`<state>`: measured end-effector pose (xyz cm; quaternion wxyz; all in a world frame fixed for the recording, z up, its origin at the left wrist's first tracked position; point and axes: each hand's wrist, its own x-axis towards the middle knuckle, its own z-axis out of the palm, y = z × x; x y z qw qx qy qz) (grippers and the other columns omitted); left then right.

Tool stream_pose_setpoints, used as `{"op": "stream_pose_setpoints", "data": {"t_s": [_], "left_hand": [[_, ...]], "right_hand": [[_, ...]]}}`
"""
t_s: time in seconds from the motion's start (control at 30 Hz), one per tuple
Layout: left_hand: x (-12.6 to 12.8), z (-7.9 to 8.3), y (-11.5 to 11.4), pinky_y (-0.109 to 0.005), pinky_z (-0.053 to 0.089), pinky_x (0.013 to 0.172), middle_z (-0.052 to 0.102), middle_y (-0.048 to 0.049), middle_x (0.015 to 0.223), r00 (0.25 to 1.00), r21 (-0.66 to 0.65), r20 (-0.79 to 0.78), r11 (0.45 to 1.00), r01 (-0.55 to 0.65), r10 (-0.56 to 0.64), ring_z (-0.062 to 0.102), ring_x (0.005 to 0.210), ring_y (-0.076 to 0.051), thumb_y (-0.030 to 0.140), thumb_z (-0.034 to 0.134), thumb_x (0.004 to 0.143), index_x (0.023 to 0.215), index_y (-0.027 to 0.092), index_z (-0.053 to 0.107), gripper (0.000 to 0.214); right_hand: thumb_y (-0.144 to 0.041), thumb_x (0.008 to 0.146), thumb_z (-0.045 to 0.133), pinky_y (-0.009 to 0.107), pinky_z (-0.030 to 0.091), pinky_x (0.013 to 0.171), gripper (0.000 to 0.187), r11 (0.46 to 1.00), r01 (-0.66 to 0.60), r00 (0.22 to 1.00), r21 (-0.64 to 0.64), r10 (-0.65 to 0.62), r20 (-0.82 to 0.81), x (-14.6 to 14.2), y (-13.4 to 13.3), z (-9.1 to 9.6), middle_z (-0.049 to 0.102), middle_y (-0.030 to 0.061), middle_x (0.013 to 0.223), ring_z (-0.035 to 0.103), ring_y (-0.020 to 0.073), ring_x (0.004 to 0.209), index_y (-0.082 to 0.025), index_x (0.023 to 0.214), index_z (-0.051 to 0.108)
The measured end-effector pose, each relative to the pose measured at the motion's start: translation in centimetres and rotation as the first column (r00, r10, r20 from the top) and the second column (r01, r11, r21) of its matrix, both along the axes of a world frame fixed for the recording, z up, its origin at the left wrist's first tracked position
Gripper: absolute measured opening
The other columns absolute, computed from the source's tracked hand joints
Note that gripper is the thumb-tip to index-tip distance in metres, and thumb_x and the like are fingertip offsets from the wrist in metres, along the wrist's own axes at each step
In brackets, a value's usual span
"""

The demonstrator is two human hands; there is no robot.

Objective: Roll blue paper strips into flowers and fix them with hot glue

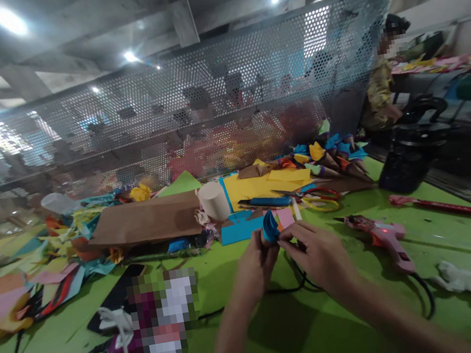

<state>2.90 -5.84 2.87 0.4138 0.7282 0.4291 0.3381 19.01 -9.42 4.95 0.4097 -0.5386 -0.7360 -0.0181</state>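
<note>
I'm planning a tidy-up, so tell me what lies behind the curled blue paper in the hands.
Beyond the curled blue paper show a flat blue sheet and a pink sheet. Whatever the curled blue paper covers cannot be seen.

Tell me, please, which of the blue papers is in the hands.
The curled blue paper, between the left hand and right hand; the blue sheet beyond lies flat.

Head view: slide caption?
Left hand holds curled blue paper, right hand at its edge, above a green table, glue gun nearby.
</note>
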Motion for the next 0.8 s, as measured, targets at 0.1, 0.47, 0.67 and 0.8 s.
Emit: {"op": "stream_pose_setpoints", "data": {"t_s": [0.1,0.47,0.67,0.8], "left_hand": [[0.1,0.3,-0.2,-0.028,0.037,0.068,0.063,-0.0036,0.089,1.0,-0.018,-0.002,1.0,0.017,-0.017,0.056,0.078,-0.02,0.041,0.047,0.094,0.106,0.022,0.044,0.022],[-0.1,0.0,-0.4,-0.031,0.042,0.082,0.062,-0.0027,0.095,0.992,-0.194,0.115,0.981,-0.023,0.046,0.055,0.093,-0.021,0.057,0.053,0.087,0.108,0.02,0.05,0.043],[0.2,-0.5,-0.2,-0.03,0.042,0.085,0.061,-0.0029,0.092,0.961,-0.292,0.213,0.95,-0.108,0.174,0.054,0.095,-0.021,0.063,0.061,0.079,0.112,0.018,0.053,0.057],[0.2,-0.2,0.0,-0.03,0.042,0.083,0.061,-0.0027,0.086,0.936,-0.324,0.243,0.931,-0.17,0.255,0.055,0.089,-0.021,0.065,0.065,0.072,0.112,0.016,0.056,0.063]], "right_hand": [[-0.02,0.092,0.056,0.026,0.042,0.06,0.011,1.0,0.002,1.0,-0.014,-0.002,0.005,-0.1,-0.1,-0.1,0.068,0.003,0.082,0.062,0.0156,0.065,-0.021,0.084,0.063],[-0.015,0.095,0.051,0.029,0.042,0.069,0.015,0.99,-0.022,0.996,0.143,0.009,0.09,-0.5,-0.7,-0.5,0.072,0.004,0.087,0.064,0.0174,0.074,-0.02,0.09,0.065],[-0.017,0.095,0.054,0.027,0.043,0.068,0.015,0.976,-0.038,0.999,0.215,0.03,0.041,-1.0,-0.8,-1.0,0.072,0.0028,0.086,0.065,0.0163,0.073,-0.02,0.087,0.066],[-0.013,0.094,0.055,0.027,0.047,0.076,0.015,0.952,-0.12,0.993,0.281,0.119,0.02,-1.0,-0.7,-1.3,0.074,0.0033,0.091,0.068,0.0166,0.082,-0.02,0.097,0.067]]}}
